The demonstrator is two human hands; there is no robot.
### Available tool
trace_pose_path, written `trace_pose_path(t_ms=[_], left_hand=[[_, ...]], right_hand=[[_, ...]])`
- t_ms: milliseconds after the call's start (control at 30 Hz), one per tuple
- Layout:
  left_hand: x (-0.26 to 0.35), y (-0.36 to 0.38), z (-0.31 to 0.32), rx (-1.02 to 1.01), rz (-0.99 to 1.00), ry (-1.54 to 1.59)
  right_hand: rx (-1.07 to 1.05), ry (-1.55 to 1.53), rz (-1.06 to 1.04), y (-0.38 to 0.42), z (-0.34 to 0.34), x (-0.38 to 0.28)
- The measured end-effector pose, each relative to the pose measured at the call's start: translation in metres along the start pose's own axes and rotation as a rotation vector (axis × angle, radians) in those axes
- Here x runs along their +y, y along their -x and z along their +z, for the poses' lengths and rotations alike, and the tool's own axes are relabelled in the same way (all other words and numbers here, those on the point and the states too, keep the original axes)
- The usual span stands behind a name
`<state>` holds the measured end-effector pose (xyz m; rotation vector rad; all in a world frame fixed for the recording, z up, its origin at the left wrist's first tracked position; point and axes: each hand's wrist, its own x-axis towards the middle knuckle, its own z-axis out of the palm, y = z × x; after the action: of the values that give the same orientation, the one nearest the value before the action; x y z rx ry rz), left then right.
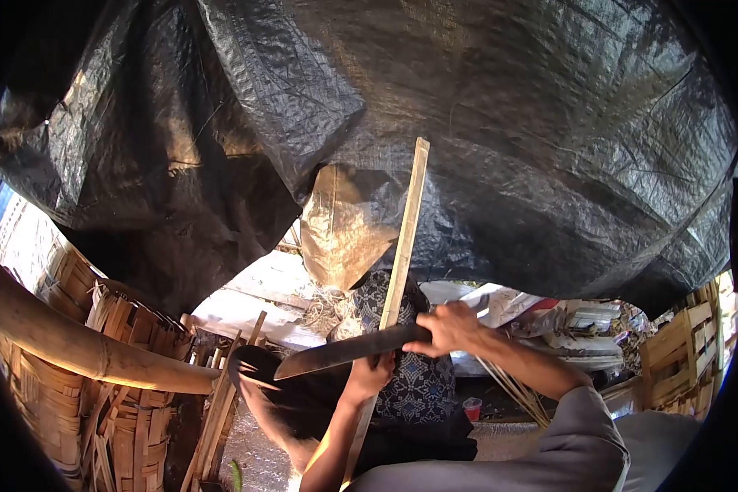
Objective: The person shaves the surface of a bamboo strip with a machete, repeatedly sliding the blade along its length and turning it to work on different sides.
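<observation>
My right hand [448, 328] is closed on the handle end of a large dark blade [348, 353], which points to the left and slightly down. Below the blade, my left hand [371, 379] grips a long pale bamboo strip [407, 230]. The strip stands steeply, its top leaning a little right, and its lower part runs down past my left wrist. Where the blade crosses the strip, just above my left hand, I cannot tell whether it cuts in. Dark patterned cloth [418, 385] lies behind the strip.
A thick bamboo pole [98, 357] curves in from the left, over woven bamboo baskets [139, 418]. Black tarpaulin [533, 164] hangs across the top. Thin sticks [512, 394] and a small red cup [472, 408] lie to the right, with another woven piece [682, 353] beyond.
</observation>
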<state>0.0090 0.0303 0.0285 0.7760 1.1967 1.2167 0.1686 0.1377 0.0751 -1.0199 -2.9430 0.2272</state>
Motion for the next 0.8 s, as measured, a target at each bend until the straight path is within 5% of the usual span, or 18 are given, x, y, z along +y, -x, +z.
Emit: trace_pose_path(t_ms=[67, 100, 200, 333, 400, 433, 533, 667, 733, 800], left_hand=[[-0.004, 0.000, -0.006, -0.027, -0.021, -0.010], [-0.004, -0.002, -0.007, -0.054, -0.025, -0.011], [-0.002, -0.007, -0.008, -0.069, -0.017, -0.047], [-0.005, 0.000, -0.004, -0.035, 0.052, -0.026], [-0.005, 0.003, -0.009, -0.048, -0.070, -0.046], [0.000, 0.003, -0.006, -0.020, -0.056, 0.001], [0.002, -0.004, -0.010, -0.030, -0.077, -0.035], [-0.022, 0.003, -0.012, 0.001, 0.068, -0.112], [-0.016, 0.007, -0.012, -0.030, 0.037, -0.175], [-0.010, 0.007, -0.009, -0.008, 0.044, -0.193]], right_hand=[[-0.052, -0.036, 0.116, -0.015, 0.010, 0.029], [0.258, -0.065, 0.219, -0.019, 0.015, 0.037], [0.027, -0.225, 0.302, -0.019, 0.000, 0.015], [-0.030, 0.049, 0.023, -0.010, -0.005, 0.005], [0.007, -0.102, 0.188, -0.022, -0.003, 0.027], [0.225, -0.057, 0.244, -0.030, 0.001, 0.034], [0.000, -0.222, 0.347, -0.029, -0.004, 0.017], [0.079, 0.112, -0.045, -0.015, 0.010, 0.015], [-0.017, -0.083, 0.174, -0.026, -0.003, 0.032], [0.170, -0.015, 0.293, -0.039, 0.015, 0.051]])
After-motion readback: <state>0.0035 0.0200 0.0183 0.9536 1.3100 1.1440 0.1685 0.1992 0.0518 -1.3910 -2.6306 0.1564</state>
